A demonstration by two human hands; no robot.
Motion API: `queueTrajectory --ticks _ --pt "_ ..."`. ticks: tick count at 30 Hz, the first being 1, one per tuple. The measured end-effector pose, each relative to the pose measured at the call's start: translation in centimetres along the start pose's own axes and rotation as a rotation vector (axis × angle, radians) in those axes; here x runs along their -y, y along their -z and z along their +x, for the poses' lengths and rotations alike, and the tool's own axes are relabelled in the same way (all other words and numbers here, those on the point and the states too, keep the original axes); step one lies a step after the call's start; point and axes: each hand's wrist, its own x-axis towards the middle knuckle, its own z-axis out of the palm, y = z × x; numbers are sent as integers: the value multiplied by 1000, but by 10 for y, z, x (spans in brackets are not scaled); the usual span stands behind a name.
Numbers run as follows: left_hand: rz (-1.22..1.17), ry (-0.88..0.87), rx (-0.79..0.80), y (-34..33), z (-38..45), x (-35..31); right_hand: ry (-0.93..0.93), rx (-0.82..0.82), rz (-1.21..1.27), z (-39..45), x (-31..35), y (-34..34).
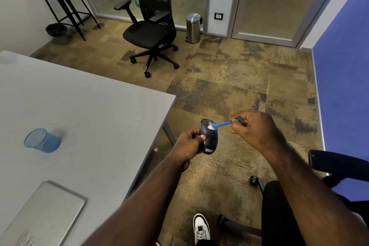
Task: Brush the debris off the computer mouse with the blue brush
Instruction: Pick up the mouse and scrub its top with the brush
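A black computer mouse [209, 139] is held in the air over the carpet, just right of the table corner, gripped from the left side by my left hand [189, 144]. Its top faces up and a white label shows at its near end. My right hand [253, 129] pinches the thin handle of the small blue brush [222, 125]. The brush's white bristles touch the mouse's top near its far end. White specks lie on the mouse around the bristles.
A grey table [83, 118] fills the left, with a blue mesh cup [43, 141] and a shut laptop [44, 215] on it. A black office chair [151, 28] and steel bin [193, 28] stand beyond; another chair [337, 166] is at my right.
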Motion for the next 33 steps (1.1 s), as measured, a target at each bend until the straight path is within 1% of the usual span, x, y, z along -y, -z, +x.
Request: queueTrajectory --ticks 3,7,9,11,14,18,22,25,28,30,32,33 --pt "-9 -8 20 -1 0 -2 -9 -28 -34 2 2 3" --pt "0 -11 23 -1 1 -4 11 0 -66 1 4 4" --pt "-4 -15 27 -1 1 -4 -3 -37 -74 2 3 5" --pt "-20 -20 30 0 1 -4 -15 -35 -44 3 0 6" --pt "-19 -19 14 1 2 -4 8 43 17 3 -1 7" --pt "-22 -16 29 1 3 -3 -3 -22 -14 6 -3 9" --pt "-13 -21 28 0 3 -3 15 57 37 6 -1 8" --pt "-21 -15 20 0 3 -1 14 58 98 6 -2 8" --pt "-20 -18 43 1 3 -2 10 24 32 6 0 4" --pt "-28 -20 54 0 3 -2 -6 -53 -16 7 0 3" --pt "-35 -21 55 -1 3 -3 2 -104 19 8 -1 3" --pt "-33 -22 51 -2 3 -4 14 -94 69 7 -1 3"
